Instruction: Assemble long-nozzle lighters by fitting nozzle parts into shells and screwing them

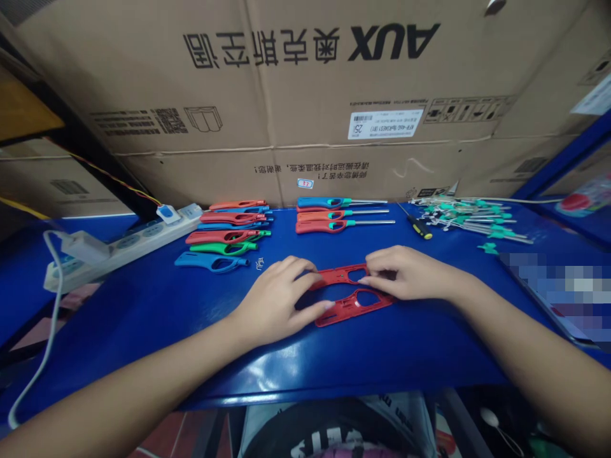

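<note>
The left hand (286,299) touches both red shells (341,275) (353,308). The right hand (403,270) pinches the far one's end.

Cardboard (305,130) with upside-down AUX lettering (394,42), blue table (267,375) before it, power strip (114,249) at left — white cable (60,286) plugged in

Upside down, the cardboard box (296,89) reads "AUX 奥克斯空调"; label (383,122), "25".

Blue table (157,305) — red shells (334,313), lighters (319,215)
</note>
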{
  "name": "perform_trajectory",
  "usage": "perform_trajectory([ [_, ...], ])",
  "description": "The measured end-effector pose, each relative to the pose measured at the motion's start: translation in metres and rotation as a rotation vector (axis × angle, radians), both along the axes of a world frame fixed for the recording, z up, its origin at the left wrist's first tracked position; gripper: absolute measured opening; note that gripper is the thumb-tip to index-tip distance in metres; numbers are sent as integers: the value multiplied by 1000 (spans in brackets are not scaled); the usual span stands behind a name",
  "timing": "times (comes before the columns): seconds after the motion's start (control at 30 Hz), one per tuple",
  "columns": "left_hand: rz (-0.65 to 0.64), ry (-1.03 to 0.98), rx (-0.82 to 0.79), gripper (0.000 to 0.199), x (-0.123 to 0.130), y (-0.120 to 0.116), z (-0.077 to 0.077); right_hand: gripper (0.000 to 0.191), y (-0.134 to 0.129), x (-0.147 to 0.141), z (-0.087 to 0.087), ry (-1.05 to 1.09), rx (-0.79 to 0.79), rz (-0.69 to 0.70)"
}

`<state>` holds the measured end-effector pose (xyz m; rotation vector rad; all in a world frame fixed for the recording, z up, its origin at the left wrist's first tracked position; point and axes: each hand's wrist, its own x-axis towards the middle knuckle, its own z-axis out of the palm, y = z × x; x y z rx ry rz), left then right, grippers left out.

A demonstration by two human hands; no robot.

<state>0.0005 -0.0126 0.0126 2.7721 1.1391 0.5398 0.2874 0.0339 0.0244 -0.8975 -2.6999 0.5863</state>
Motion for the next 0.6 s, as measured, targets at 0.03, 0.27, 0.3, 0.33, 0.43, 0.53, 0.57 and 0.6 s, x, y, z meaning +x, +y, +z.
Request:
perform_trajectory([
  [0.03,-19,1,-7,42,1,-2,0,27,-1,0,1,14,7,-11],
  [0.27,-103,-23,18,30,-1,-2,-9,20,-2,0,-1,-39,-4,-13],
  [0.3,-105,-32,19,28,-2,-1,-10,18,-1,0,-2,-45,-11,-12],
  [0.33,-106,-38,18,26,-2,-1,-10,17,0,0,-3,-47,-18,-10],
  [0.43,-105,-42,11,22,-2,2,-10,14,1,0,-4,-39,-21,3],
  [0.53,-101,-65,-10,21,-1,4,-11,12,2,-2,-5,-39,14,5],
  [0.57,-101,-77,-17,21,-1,4,-11,13,2,-2,-5,-41,29,-1],
  [0.6,-100,-88,-23,21,-1,5,-12,14,3,-3,-6,-42,43,-8],
])
